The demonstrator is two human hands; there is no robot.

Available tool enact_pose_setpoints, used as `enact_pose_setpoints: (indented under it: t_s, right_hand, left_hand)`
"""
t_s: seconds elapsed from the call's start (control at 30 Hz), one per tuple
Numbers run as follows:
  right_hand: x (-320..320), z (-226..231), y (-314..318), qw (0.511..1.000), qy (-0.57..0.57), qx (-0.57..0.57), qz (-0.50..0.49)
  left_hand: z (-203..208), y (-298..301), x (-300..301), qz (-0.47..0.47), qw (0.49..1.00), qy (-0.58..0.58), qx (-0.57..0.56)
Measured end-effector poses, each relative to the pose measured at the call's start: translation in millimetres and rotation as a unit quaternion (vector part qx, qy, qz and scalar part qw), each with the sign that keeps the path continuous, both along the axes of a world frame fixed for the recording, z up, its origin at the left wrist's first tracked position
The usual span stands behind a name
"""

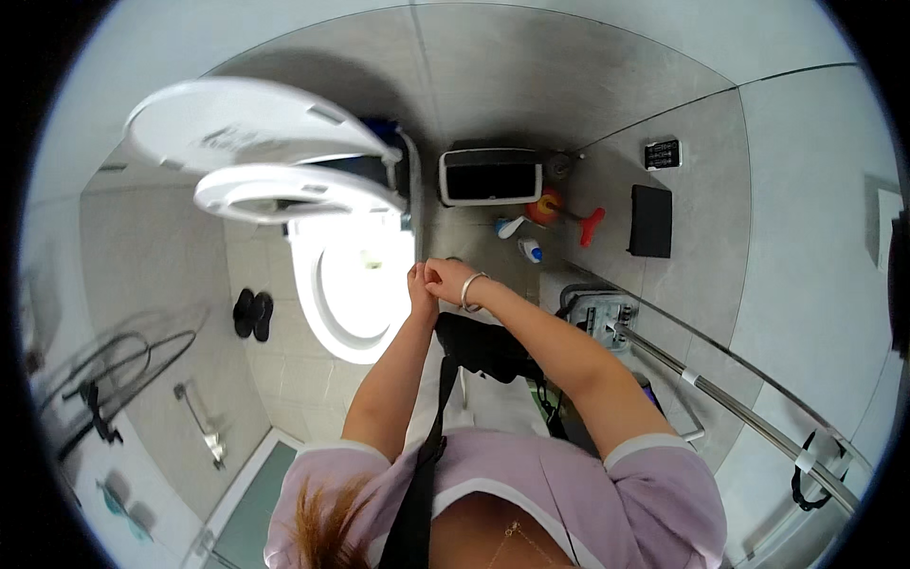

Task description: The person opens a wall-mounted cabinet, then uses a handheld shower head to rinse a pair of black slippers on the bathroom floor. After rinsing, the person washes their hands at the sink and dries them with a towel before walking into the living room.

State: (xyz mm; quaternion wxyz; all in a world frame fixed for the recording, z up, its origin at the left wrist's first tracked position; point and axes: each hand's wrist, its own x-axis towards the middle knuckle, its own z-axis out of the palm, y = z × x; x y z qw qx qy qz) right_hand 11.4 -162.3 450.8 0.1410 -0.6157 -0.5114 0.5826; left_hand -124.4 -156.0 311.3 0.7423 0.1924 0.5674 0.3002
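My left hand [422, 292] and my right hand [449, 277] meet in front of me, beside the right edge of the white toilet [327, 332]. The fingers of both are curled and pressed together, and whatever they hold, if anything, is hidden. A silver bracelet [471, 292] circles my right wrist. The toilet's seat [223, 190] and lid [204, 123] are both raised, and its bowl looks overexposed. Beyond my hands, two white bottles stand on the floor: one with a blue cap [531, 249], another with an angled neck [510, 227].
A white-rimmed black bin [491, 202] stands against the far wall. Right of it is a plunger with a red handle [591, 228]. A grey mop bucket [599, 311] and a metal pole [720, 391] are at my right. Black slippers [253, 315] lie left of the toilet.
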Motion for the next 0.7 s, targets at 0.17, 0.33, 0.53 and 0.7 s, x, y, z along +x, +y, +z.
enact_pose_setpoints:
  t_s: [0.17, 0.33, 0.53, 0.7]
  right_hand:
    - [-71.7, -14.4, -42.0, 0.975, 0.044, -0.032, 0.215]
    - [-183.4, 30.5, -64.4, 0.912, -0.016, -0.026, 0.41]
    - [-256.0, -15.1, -100.4, 0.878, -0.053, 0.013, 0.476]
    - [-243.9, -7.1, -103.1, 0.768, -0.183, -0.038, 0.613]
  left_hand:
    - [43.7, -28.0, -79.7, -0.015, 0.977, 0.211, 0.03]
    - [152.3, -52.1, -144.0, -0.128, 0.923, 0.342, 0.12]
    - [149.5, -104.7, -226.6, -0.13, 0.91, 0.355, 0.168]
    - [148.7, -144.1, -316.5, -0.121, 0.892, 0.364, 0.239]
